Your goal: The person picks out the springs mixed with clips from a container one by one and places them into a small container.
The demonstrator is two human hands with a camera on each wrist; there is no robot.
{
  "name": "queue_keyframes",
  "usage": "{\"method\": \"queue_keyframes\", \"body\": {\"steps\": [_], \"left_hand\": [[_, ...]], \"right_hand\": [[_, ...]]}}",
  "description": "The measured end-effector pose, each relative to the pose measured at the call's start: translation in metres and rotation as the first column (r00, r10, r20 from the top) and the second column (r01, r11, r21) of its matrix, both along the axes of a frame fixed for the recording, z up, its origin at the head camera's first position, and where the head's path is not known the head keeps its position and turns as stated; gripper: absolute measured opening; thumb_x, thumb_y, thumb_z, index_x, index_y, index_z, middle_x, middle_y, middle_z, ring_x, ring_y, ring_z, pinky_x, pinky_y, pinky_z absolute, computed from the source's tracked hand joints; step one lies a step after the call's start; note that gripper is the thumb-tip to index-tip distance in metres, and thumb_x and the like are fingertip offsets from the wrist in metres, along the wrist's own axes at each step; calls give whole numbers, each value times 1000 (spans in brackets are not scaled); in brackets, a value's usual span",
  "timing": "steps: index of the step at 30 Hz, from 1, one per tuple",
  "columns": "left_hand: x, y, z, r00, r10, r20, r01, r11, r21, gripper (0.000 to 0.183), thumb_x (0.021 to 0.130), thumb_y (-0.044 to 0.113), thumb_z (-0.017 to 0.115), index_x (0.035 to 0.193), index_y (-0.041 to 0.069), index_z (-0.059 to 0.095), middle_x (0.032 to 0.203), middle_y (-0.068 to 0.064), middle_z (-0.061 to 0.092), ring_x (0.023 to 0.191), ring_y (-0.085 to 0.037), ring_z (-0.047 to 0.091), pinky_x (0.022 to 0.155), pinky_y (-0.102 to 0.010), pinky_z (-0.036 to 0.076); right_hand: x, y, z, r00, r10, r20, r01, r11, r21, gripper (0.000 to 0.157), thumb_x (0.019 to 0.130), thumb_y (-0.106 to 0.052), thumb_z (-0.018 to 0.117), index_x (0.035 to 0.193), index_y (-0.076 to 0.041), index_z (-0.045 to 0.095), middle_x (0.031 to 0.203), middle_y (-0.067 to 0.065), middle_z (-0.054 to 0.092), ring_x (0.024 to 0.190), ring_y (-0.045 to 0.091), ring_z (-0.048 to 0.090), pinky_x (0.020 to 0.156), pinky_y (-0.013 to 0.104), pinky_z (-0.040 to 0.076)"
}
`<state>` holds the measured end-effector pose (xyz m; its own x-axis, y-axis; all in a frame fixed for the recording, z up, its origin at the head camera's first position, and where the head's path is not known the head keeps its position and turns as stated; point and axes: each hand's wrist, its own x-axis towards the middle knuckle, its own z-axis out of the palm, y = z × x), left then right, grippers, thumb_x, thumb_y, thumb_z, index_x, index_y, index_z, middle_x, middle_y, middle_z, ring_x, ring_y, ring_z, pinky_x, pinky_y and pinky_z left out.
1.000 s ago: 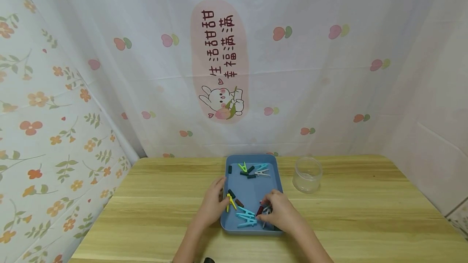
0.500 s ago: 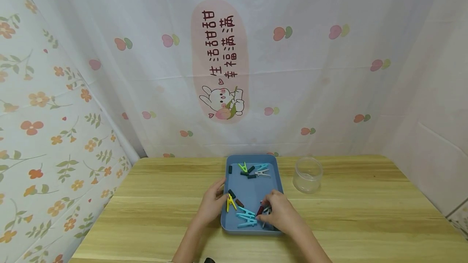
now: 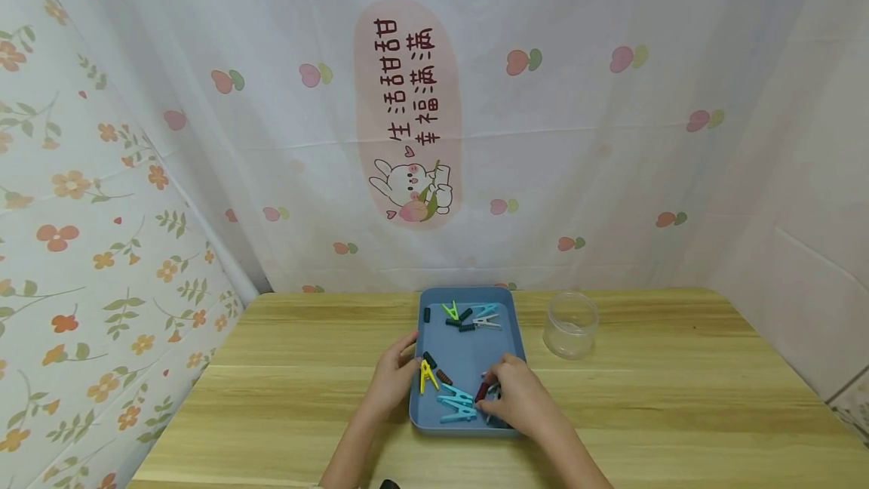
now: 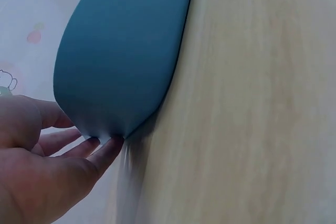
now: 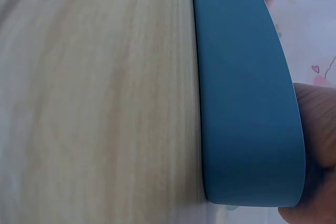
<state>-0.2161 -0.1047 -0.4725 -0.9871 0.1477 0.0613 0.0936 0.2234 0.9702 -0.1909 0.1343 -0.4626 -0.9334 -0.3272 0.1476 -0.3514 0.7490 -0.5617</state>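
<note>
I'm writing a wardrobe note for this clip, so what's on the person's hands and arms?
Both the left hand and right hand are ungloved, fingers uncovered. The left forearm and right forearm look bare; whether sleeves begin at the bottom edge is too hard to tell.

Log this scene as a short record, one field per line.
Surface: wooden table
Container: blue tray
Left hand: touching the tray's left side
Right hand: over the tray, fingers at a dark red piece; grip unclear
Clips in tray: yellow clip, lime clip, whitish clip, light blue clips
Also in tray: small dark pieces
Right of tray: clear round container
</note>
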Motion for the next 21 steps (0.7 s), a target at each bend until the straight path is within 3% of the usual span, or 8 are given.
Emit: {"method": "queue_keyframes", "body": {"steps": [9,21], "left_hand": [[0,1,2,1000,-9,29,6,996,92,52,104,-7,48,155,-12,38,159,-36,37,141,-55,46,106,-56,53],[-1,1,2,999,-2,39,-2,996,90,52,104,-6,48,155,-11,40,158,-36,39,141,-55,46,107,-57,52]], "right_hand": [[0,-1,0,1000,-11,-14,11,1000,-3,25,74,-10,94,88,-3,76,90,4,60,84,17,53,72,33,54],[0,2,2,1000,7,28,-7,1000,-23,25,78,-13,93,91,-5,73,91,3,59,85,18,56,73,34,56]]}}
